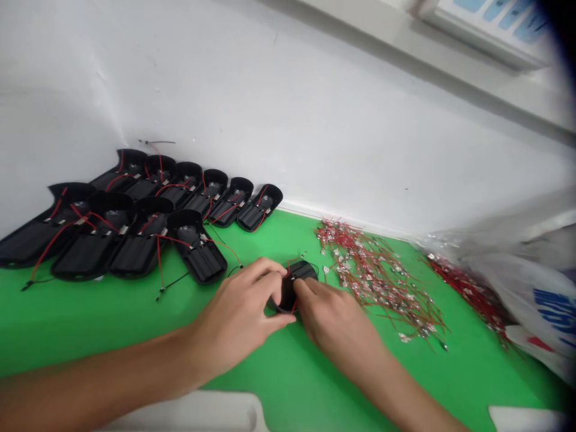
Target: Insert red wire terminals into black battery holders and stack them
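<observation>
Between my two hands lies a black plastic housing [306, 270] with thin red and black wires, on the green tabletop. My left hand [252, 300] curls around its left side, with thumb and fingers at the rim. On the other side, the fingers of my right hand [330, 309] are pinched together and pressed down at the inside of the housing; what they pinch is hidden. Left of my hands, a similar black housing [198, 252] with red wires lies open side up.
Several more black housings [144, 240] stand in two rows at the left, by the white wall [270, 108]. A heap of red wires with small metal tabs [373, 270] spreads to the right. Beyond it are more red wires [468, 291] and a plastic bag [526, 288].
</observation>
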Tool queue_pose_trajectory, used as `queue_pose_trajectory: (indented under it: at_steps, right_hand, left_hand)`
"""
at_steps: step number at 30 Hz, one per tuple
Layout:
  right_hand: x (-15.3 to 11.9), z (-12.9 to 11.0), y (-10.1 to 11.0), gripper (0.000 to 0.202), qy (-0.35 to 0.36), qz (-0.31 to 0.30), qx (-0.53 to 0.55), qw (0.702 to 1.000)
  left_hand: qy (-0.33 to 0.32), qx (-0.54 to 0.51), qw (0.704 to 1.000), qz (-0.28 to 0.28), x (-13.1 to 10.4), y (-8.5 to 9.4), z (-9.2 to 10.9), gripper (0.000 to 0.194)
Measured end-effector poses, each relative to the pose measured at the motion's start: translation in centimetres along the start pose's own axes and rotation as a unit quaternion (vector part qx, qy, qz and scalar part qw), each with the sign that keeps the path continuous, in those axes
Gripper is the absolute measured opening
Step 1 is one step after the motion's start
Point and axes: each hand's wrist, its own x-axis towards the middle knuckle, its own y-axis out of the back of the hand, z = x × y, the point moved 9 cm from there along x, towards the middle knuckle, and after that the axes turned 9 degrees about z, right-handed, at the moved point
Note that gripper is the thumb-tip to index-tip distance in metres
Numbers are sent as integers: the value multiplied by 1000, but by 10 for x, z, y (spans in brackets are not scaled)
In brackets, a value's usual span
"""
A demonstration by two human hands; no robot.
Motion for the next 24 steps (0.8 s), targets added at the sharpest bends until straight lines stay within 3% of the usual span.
queue_pose_trajectory:
  at_steps: [5,12,14,24]
  right_hand:
    - [6,14,-2,15,-30,32,87,995]
    - [-7,41,11,3,-71,212,248,943]
    - [-13,40,14,12,-64,246,267,930]
    - [-21,18,12,41,2,245,263,933]
  left_hand:
    - [-5,24,1000,-5,-1,1,-3,44]
    - [18,24,1000,5,1,2,-10,47]
    - [18,25,999,9,2,1,-11,47]
    - [5,24,1000,8,-1,2,-9,47]
